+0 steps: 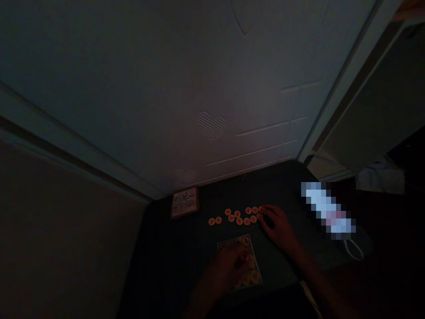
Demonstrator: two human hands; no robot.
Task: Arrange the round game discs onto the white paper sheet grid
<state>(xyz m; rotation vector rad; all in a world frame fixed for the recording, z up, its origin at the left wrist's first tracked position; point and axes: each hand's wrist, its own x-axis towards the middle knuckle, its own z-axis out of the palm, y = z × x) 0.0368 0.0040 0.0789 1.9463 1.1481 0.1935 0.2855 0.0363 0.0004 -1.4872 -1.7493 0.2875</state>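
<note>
The scene is very dark. Several round pale discs with red marks (237,216) lie in a loose row on a dark table (172,261). My right hand (277,226) rests at the right end of that row, fingers curled over the last discs. My left hand (227,266) lies on a small board or card (245,261) that carries a few more discs; its fingers are bent, and I cannot make out whether they hold one.
A small printed box (185,202) leans against the pale wall panel at the table's back left. A blurred-out light object (328,208) and a white cord loop (353,250) lie on the right. A door frame (335,115) rises at the right.
</note>
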